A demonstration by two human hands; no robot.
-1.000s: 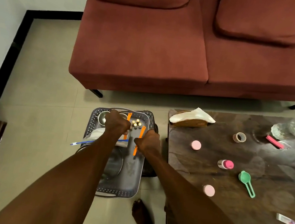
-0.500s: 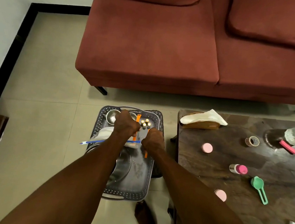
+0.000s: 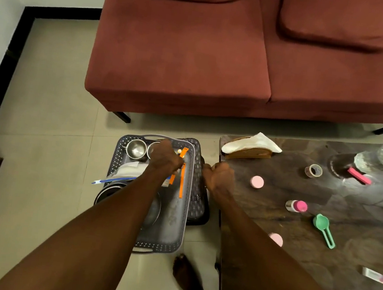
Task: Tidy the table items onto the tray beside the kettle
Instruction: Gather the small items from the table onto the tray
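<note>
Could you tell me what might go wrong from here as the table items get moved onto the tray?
1. The grey woven plastic tray sits on the floor, close beside a bare foot; a step could tip it.
2. A blue-and-white pen overhangs the tray's left rim and may slide off.
3. The tray already holds steel cups and orange strips; the small pink-capped bottle lying on the dark table could roll when reached for.

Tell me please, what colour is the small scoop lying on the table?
The scoop is green, seen in the head view.
</note>
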